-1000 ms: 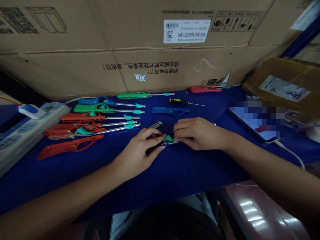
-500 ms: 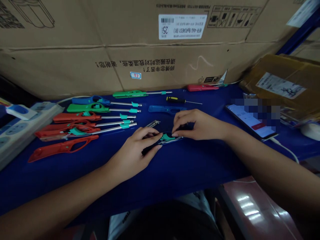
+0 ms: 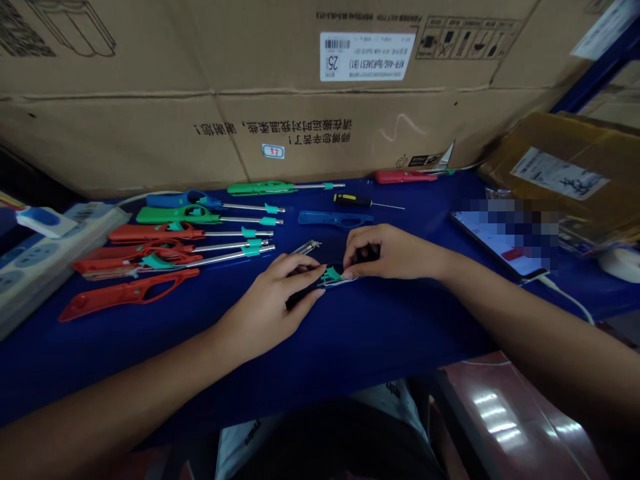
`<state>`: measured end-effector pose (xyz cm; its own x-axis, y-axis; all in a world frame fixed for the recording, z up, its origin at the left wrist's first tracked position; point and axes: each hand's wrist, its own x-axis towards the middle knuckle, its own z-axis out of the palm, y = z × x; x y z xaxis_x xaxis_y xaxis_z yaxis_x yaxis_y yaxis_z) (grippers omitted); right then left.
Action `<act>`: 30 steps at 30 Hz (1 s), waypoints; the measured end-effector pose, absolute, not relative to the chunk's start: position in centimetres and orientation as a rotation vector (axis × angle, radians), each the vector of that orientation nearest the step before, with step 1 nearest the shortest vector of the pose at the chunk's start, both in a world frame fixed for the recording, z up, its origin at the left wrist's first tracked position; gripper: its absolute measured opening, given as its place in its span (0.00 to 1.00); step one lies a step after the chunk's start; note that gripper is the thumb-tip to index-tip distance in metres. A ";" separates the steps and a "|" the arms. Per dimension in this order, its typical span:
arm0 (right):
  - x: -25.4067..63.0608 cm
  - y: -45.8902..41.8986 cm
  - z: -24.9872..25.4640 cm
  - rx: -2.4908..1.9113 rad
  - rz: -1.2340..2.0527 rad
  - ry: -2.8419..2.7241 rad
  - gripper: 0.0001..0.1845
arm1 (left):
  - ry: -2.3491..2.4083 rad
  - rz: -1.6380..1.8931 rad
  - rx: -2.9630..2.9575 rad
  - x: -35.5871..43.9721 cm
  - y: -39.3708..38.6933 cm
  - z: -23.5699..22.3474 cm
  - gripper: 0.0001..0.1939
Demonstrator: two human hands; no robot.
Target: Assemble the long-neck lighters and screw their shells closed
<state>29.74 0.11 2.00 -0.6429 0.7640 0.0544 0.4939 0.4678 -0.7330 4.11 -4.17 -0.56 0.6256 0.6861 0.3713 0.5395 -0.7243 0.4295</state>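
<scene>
In the middle of the blue table lies an opened stick lighter, with its green trigger (image 3: 331,274) and a thin pale wire showing between my hands. My left hand (image 3: 280,297) closes thumb and fingers on its left end. My right hand (image 3: 383,252) pinches at its right end, fingers curled; whatever is between those fingertips is hidden. A metal lighter tube (image 3: 306,249) pokes out behind my left fingers; how it joins the lighter is hidden. Beyond my hands lies a translucent blue shell half (image 3: 320,218).
Several green, blue and red lighters (image 3: 155,233) lie at left, beside a red shell half (image 3: 115,296) and a power strip (image 3: 60,243). A screwdriver (image 3: 354,200) lies farther back. A phone (image 3: 493,243) is at right. A large carton (image 3: 165,153) walls the back.
My right hand has shifted slightly left along the lighter, and its fingers are curled tighter near the green trigger. My left hand keeps its hold.
</scene>
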 end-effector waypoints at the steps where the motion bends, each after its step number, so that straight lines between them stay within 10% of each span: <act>1: 29.9 0.2 2.3 -1.069 0.973 -2.342 0.13 | 1.006 0.756 2.567 4.1 -4.2 -0.6 0.16; 30: 31.8 -0.2 4.1 -1.141 1.079 -2.536 0.08 | 1.007 0.808 2.553 4.3 -4.0 -0.8 0.16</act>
